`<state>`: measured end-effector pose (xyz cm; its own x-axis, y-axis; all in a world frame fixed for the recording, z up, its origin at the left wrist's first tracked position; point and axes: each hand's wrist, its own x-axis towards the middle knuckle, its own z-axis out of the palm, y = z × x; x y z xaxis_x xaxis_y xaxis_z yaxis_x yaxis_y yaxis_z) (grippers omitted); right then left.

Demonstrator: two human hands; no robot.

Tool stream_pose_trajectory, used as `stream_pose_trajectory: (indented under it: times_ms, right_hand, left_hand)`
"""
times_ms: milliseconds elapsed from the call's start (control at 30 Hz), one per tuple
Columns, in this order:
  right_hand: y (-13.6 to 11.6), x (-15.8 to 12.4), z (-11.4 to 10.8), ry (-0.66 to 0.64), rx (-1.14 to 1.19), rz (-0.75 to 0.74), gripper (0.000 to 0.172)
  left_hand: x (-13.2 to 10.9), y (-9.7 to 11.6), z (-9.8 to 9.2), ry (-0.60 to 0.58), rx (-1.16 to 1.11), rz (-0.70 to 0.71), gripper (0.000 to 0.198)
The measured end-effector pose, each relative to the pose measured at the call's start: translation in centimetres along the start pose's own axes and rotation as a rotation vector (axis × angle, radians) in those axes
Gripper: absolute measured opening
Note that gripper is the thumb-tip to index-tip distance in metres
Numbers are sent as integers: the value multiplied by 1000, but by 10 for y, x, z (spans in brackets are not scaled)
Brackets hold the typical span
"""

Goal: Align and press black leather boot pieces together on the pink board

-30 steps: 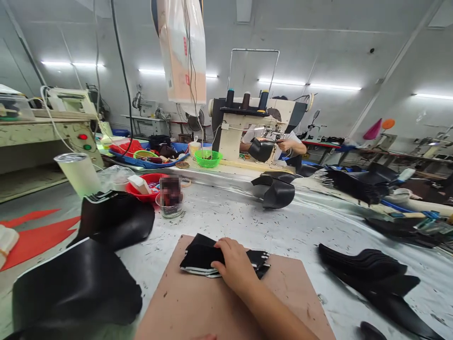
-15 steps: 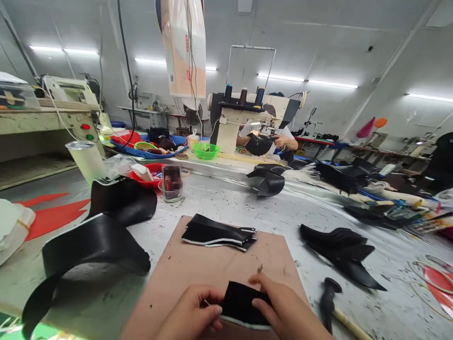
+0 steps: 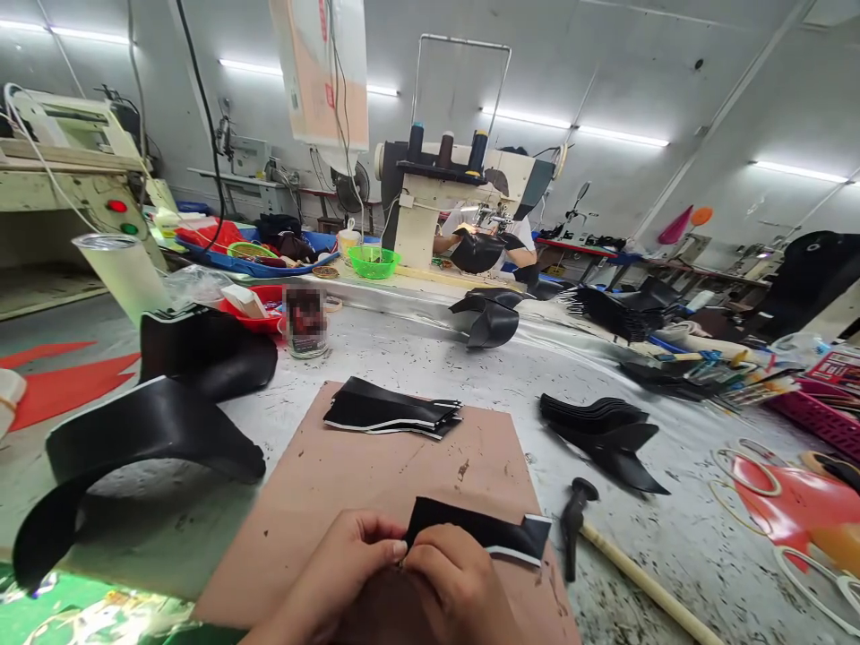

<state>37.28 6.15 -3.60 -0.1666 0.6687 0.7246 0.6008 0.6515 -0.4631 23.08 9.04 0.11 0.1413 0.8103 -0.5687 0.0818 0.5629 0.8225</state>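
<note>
A black leather piece (image 3: 494, 527) with a white strip along its near edge lies over the brown board (image 3: 322, 502). At its left end, my left hand (image 3: 363, 545) pinches the corner between thumb and fingers. My right hand (image 3: 451, 569) is closed on the same near-left edge, its fingertips almost meeting the left thumb. The piece's right end is free and shows a white tab. Beyond it on the board sits a small stack of similar black pieces (image 3: 390, 410). A hammer (image 3: 579, 506) with a pale wooden handle lies right of the board.
Curved black leather parts (image 3: 161, 434) stand at left, and a fanned black stack (image 3: 601, 434) lies at right. Farther back are a glass jar (image 3: 307, 331), a red tray (image 3: 272, 300) and a green basket (image 3: 374, 261). A person works behind a sewing machine (image 3: 417, 224).
My right hand has moved left along the leather piece to join my left hand at its left end, uncovering the right end. The view has shifted right and down.
</note>
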Motion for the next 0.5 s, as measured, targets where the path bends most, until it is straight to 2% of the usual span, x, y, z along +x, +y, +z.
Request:
stream_pose_trajectory:
  times_ms: [167, 333, 400, 433, 500]
  right_hand:
    - [-7, 6, -12, -259, 18, 190, 22]
    - [1, 6, -25, -334, 294, 296, 16]
    - [7, 2, -31, -291, 516, 446, 10]
    - [11, -1, -34, -234, 641, 539, 8]
    - [19, -7, -42, -55, 860, 721, 14]
  left_hand:
    - [1, 0, 2, 9, 17, 9, 36]
    - [3, -2, 0, -12, 31, 21, 38]
    - [6, -2, -1, -33, 52, 49, 37]
    - [8, -2, -2, -39, 68, 68, 36]
    - [11, 0, -4, -41, 103, 106, 33]
